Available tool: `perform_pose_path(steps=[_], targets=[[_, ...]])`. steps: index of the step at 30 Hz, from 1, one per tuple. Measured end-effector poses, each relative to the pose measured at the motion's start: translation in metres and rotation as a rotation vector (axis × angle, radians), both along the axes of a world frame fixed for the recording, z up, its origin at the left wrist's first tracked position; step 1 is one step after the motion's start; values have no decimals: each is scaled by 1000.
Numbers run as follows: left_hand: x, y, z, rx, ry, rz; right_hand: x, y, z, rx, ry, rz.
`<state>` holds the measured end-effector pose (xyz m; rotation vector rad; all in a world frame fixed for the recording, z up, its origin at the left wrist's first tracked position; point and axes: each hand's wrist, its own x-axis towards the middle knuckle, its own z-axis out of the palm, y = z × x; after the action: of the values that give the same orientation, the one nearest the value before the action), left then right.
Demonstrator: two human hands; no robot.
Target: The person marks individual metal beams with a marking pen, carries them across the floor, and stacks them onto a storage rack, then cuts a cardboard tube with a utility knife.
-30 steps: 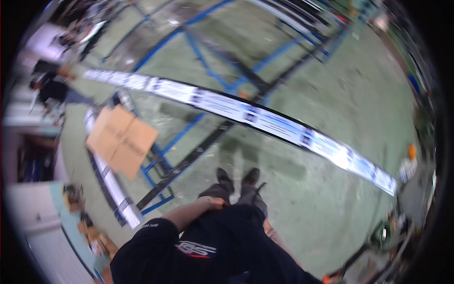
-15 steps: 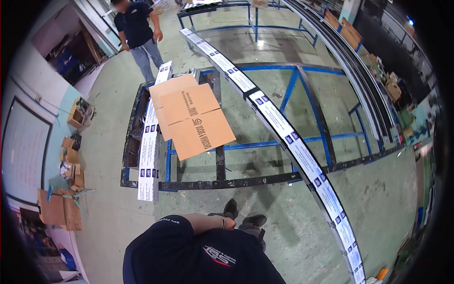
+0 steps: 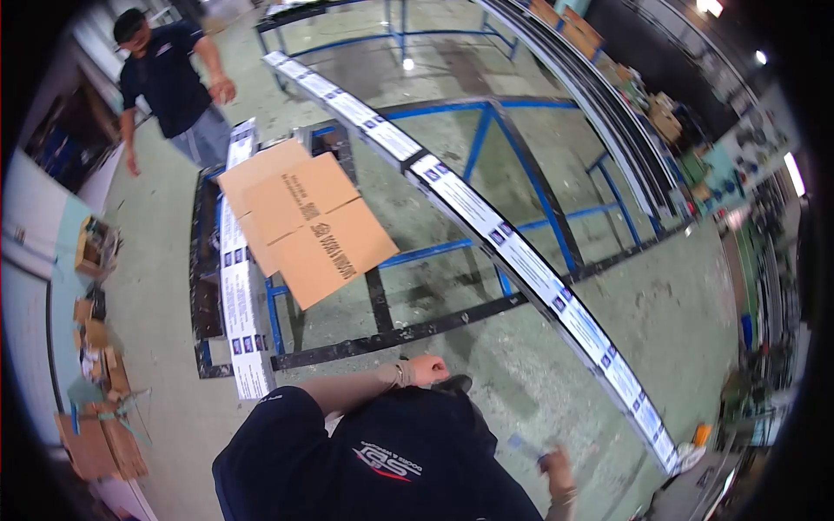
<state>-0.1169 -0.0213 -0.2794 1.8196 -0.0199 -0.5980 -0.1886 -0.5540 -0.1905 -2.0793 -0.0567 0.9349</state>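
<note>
My left hand [image 3: 427, 370] is in front of my body with its fingers curled in; whatever it may hold is hidden. Low on the right, my right hand [image 3: 557, 471] is closed around a small dark-handled tool [image 3: 525, 445] with a flat bluish end, blurred by motion. Ahead, a flattened cardboard box [image 3: 321, 234] with printing lies over a black and blue metal frame [image 3: 408, 334]. A white-wrapped bundle of profiles [image 3: 239, 286] rests along the frame's left side. Another long white-wrapped profile [image 3: 521, 260] crosses the frame diagonally, toward my right side.
Another person [image 3: 169, 78] in a dark shirt stands beyond the frame at the left. Long metal profiles [image 3: 599, 104] lie on the far right. Cardboard boxes [image 3: 100, 434] line the left wall. A second blue-legged table [image 3: 347, 43] stands at the back.
My view has shifted, so the frame and box appear further left. My right hand has come into view with the tool. The other person has raised and spread their arms.
</note>
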Motion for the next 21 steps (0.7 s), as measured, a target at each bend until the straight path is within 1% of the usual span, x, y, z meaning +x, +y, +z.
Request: perform_pose_path(steps=[1,2,3,4,5,6,7,8,10,11,13,16,18,19,21], targets=[[10,-10,21,-61,-10,-71,23,75,109,356,92,-737],[18,-25,41,-133,-12,-148,34,106,125,608,100,-857],[28,-41,61,-239,51,-260,38,124,130,864,86,-973],[38,-58,76,-339,119,-377,42,143,119,937,62,-918],[37,-77,78,-600,236,-358,47,170,107,980,33,-916],[39,-85,110,-664,378,-306,57,199,93,1016,17,-858],[44,-89,146,-714,517,-245,68,228,87,1000,-1,-752],[51,-91,174,-753,654,-174,75,252,83,811,-25,-759],[60,-79,181,-847,779,-126,91,276,101,803,246,-733],[61,-67,179,-887,842,-94,97,280,96,751,80,-692],[60,-47,152,-796,821,-93,111,285,81,622,-225,-580],[41,-29,135,-755,597,-43,143,296,86,356,-239,-331],[31,-20,139,-270,40,90,182,295,74,685,-280,-1173],[21,-15,138,-30,-237,169,208,252,76,766,-486,-1083],[0,25,115,49,-97,338,258,192,72,999,-399,-1236]])
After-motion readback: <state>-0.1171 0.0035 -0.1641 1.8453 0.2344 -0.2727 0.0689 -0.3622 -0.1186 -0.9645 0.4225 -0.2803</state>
